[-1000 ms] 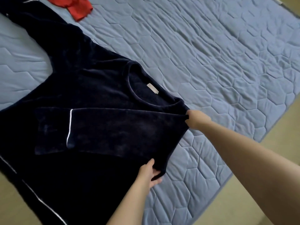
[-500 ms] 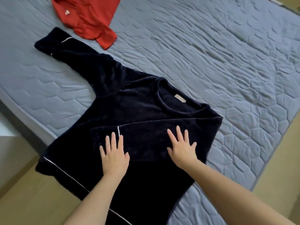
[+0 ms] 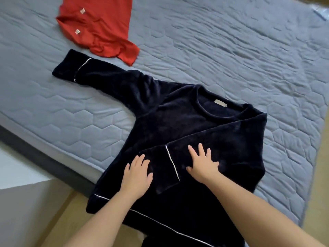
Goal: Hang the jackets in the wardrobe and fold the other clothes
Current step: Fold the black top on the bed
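Note:
A dark navy velvet top (image 3: 170, 125) with thin white piping lies spread on the blue quilted mattress (image 3: 231, 56). Its right sleeve is folded across the chest, the cuff pointing left. The other sleeve stretches out toward the upper left. My left hand (image 3: 137, 177) presses flat on the top by the folded cuff, fingers apart. Flat on the folded sleeve itself lies my right hand (image 3: 203, 164), just right of the cuff's white stripe. The hem hangs over the mattress's near edge.
A red garment (image 3: 99, 27) lies crumpled at the far left of the mattress, just beyond the outstretched sleeve. The dark bed base (image 3: 41, 157) runs along the left edge. A white surface (image 3: 17, 168) and wooden floor (image 3: 58, 220) lie below it.
One second ago my hands gripped the top's right edge. They let go, lay flat on the folded sleeve, and have since slid left and down, tilting the cuff downward.

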The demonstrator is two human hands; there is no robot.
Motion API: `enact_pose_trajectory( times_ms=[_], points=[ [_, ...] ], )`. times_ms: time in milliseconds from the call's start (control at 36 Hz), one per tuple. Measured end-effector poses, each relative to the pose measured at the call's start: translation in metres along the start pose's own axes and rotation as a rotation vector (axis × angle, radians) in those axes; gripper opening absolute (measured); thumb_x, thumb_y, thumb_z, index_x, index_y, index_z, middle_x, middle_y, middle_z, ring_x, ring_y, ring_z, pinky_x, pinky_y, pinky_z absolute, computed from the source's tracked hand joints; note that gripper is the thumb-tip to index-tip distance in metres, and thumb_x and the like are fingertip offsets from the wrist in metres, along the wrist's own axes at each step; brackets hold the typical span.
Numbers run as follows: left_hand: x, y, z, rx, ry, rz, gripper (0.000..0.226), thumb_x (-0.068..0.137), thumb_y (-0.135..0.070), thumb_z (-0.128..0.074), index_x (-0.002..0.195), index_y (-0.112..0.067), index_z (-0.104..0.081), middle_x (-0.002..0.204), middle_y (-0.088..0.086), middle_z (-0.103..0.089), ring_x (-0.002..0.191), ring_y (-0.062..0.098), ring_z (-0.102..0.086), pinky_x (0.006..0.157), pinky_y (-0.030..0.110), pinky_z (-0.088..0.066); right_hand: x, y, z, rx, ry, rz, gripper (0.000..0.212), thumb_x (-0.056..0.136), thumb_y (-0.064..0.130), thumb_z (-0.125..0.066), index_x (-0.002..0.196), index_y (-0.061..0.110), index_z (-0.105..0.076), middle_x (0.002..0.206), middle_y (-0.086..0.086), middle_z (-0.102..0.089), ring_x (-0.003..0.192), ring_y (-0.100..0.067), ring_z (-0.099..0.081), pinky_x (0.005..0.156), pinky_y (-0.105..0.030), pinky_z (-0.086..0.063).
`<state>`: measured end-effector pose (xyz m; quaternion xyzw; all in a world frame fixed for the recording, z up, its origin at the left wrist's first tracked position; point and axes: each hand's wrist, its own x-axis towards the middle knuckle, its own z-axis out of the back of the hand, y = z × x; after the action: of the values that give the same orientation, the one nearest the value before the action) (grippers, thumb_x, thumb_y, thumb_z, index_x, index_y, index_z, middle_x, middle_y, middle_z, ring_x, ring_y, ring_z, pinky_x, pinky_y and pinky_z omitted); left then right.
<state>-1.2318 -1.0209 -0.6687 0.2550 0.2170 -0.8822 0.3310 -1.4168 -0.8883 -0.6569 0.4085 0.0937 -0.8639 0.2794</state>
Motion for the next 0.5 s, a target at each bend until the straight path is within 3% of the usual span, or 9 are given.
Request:
enact_pose_trajectory(
  times_ms=[111,167,306,361,444,500],
  points=[
    [-0.007,0.028,0.030,-0.356,-0.149,0.174,0.048,0.094,-0.032,-0.051,0.138,-0.017,-0.040,0.146,0.002,-0.036,0.131,0.020,-0.039,0.104,0.036,-0.036,-0.021,0.035,0.014,0.010,-0.006,0.093,0.082,0.094,0.035,-0.055,0.151,0.038,0.005,0.159,-0.002,0.017,0.146,-0.036,0.012,0.108,-0.066,-0.021],
    [0.003,0.045,0.043,-0.520,-0.169,0.268,0.046,0.092,-0.028,-0.056,0.134,-0.014,-0.044,0.138,0.005,-0.043,0.122,0.023,-0.047,0.097,0.035,-0.038,-0.027,0.054,0.017,0.046,-0.019,0.107,0.083,0.094,0.035,-0.056,0.151,0.038,0.005,0.159,-0.003,0.017,0.146,-0.037,0.011,0.107,-0.066,-0.023],
    [0.063,0.092,0.073,-0.861,-0.211,0.443,0.048,0.088,-0.018,-0.062,0.130,-0.005,-0.044,0.131,0.016,-0.050,0.117,0.030,-0.050,0.097,0.034,-0.037,-0.006,0.102,0.027,0.110,-0.027,0.105,0.086,0.093,0.036,-0.057,0.150,0.040,0.007,0.159,-0.002,0.020,0.145,-0.037,0.013,0.107,-0.068,-0.021],
    [0.099,0.110,0.090,-1.010,-0.231,0.483,0.050,0.090,-0.020,-0.061,0.133,-0.006,-0.041,0.131,0.013,-0.050,0.114,0.030,-0.052,0.098,0.037,-0.040,0.020,0.124,0.035,0.143,-0.060,0.088,0.087,0.093,0.037,-0.058,0.150,0.041,0.007,0.158,-0.003,0.021,0.145,-0.038,0.014,0.107,-0.069,-0.020],
    [0.155,0.138,0.118,-1.308,-0.271,0.513,0.052,0.093,-0.021,-0.058,0.138,-0.006,-0.037,0.116,0.007,-0.051,0.096,0.022,-0.055,0.088,0.037,-0.045,0.071,0.163,0.045,0.185,-0.152,0.042,0.088,0.092,0.043,-0.057,0.149,0.041,0.009,0.158,-0.003,0.022,0.145,-0.038,0.016,0.106,-0.071,-0.019],
    [0.188,0.159,0.133,-1.538,-0.255,0.487,0.051,0.095,-0.022,-0.055,0.140,-0.006,-0.036,0.122,0.008,-0.050,0.109,0.021,-0.054,0.089,0.038,-0.043,0.106,0.190,0.050,0.211,-0.236,0.032,0.088,0.091,0.047,-0.056,0.149,0.041,0.011,0.157,-0.002,0.025,0.144,-0.038,0.018,0.104,-0.073,-0.016]
  ],
)
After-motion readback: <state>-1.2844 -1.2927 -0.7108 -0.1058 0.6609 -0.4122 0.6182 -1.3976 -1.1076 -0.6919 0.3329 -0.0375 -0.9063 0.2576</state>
